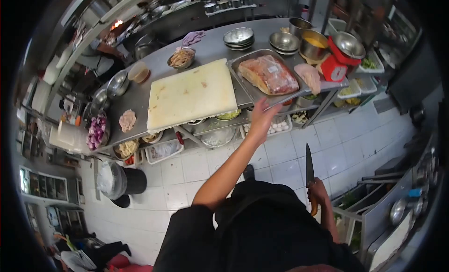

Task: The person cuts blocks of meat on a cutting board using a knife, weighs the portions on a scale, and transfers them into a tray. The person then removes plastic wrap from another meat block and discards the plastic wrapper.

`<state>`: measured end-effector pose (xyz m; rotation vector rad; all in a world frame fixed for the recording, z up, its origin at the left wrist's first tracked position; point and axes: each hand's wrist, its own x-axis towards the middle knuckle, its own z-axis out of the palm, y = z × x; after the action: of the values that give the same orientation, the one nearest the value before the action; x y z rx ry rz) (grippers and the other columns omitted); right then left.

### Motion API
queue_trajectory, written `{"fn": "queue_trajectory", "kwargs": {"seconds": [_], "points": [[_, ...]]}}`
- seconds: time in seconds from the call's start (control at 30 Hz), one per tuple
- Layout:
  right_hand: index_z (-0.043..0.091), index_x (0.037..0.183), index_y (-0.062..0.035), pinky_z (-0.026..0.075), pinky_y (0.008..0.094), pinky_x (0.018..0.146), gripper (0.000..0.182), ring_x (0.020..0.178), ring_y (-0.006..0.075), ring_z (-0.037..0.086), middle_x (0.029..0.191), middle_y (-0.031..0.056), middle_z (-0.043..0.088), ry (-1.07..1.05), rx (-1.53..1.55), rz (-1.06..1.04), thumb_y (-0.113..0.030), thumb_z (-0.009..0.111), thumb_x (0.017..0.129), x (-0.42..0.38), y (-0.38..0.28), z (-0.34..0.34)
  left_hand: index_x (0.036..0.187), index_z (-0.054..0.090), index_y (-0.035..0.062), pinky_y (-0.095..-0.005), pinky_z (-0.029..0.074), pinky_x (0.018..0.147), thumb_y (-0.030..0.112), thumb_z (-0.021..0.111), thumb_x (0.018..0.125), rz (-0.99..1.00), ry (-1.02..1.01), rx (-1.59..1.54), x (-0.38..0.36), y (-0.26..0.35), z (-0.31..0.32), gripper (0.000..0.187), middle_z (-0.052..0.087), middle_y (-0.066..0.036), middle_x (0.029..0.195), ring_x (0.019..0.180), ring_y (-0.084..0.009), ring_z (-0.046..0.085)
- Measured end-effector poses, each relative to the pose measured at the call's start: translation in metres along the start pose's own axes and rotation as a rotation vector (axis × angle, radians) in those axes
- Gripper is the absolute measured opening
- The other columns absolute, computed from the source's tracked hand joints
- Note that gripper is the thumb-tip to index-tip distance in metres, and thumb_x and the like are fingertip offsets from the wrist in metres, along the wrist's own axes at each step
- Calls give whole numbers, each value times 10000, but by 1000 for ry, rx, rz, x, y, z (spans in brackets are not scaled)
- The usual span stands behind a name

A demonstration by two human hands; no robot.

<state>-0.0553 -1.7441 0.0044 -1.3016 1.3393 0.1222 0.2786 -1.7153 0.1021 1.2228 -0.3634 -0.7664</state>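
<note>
My left hand [264, 116] reaches out to the front edge of a metal tray [245, 88], its fingers stretched out right at the rim. In the tray lies a large piece of raw meat [267, 75] in clear plastic wrap. Down at my side, my right hand [317, 191] is wrapped round the handle of a kitchen knife [309, 164], whose blade points up and away from me over the floor. Left of the tray is a big white cutting board [191, 96] with a few small scraps on it.
A red scale [335, 66] with a metal bowl stands right of the tray, near a raw chicken piece [308, 78]. Left of the board are a bowl of cut purple onions [97, 131] and stacked bowls. A counter [381, 230] borders my right; a black bin [135, 180] stands left.
</note>
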Motion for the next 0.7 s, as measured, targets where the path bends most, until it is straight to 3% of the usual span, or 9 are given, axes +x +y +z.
{"fn": "queue_trajectory", "kwargs": {"seconds": [0.07,0.13,0.17,0.23,0.33,0.37,0.5,0.7], "points": [[413,952,-63,466,357,381,125,449,208,524,617,88,495,41,75,-56,-173,449,907,5,-5,1,1291,393,-86,-382,451,867,194,745,770,16,42,-30,47,6,24,688,577,-180,1117,983,-222,574],[414,950,-70,467,355,381,105,444,199,515,615,77,489,95,96,-64,-168,437,923,16,-11,1,1227,385,-124,-367,485,856,156,771,708,-44,48,-145,85,7,31,705,548,-227,1194,1059,-251,570],[412,944,-79,449,344,368,98,434,183,498,612,63,482,116,118,-102,-171,443,932,0,-33,5,1227,385,-124,-367,485,856,156,771,708,-46,82,-165,123,-24,34,705,548,-227,1194,1059,-251,570],[413,934,-85,407,322,350,114,420,158,465,592,41,458,177,204,-118,-181,474,935,-13,-55,10,1217,388,-119,-374,514,810,77,778,665,-334,341,-345,195,-93,27,703,551,-232,1189,1027,-263,591],[416,922,-83,393,313,348,129,413,149,453,577,32,445,202,304,-179,-185,492,933,-22,-74,14,1223,382,-118,-376,523,811,12,768,639,-338,393,-515,188,-72,29,711,553,-238,1190,1031,-269,592],[417,917,-79,391,309,349,136,411,148,452,570,29,441,223,340,-187,-186,500,932,-23,-80,12,1203,446,-103,-392,527,818,2,776,622,-395,474,-523,189,-69,31,676,584,-210,1155,1011,-268,604],[427,909,-67,392,303,352,138,410,145,458,556,26,436,197,277,-190,-186,492,938,-18,-113,-9,1163,550,-71,-400,530,832,23,790,623,-373,381,-613,182,-73,33,598,631,-140,1077,922,-260,638],[435,922,-77,394,290,359,113,412,130,453,568,18,443,70,224,-232,-179,483,939,10,-180,-62,1179,527,-97,-418,549,802,51,785,643,-375,441,-596,185,-75,35,613,623,-173,1089,928,-289,644]]}}
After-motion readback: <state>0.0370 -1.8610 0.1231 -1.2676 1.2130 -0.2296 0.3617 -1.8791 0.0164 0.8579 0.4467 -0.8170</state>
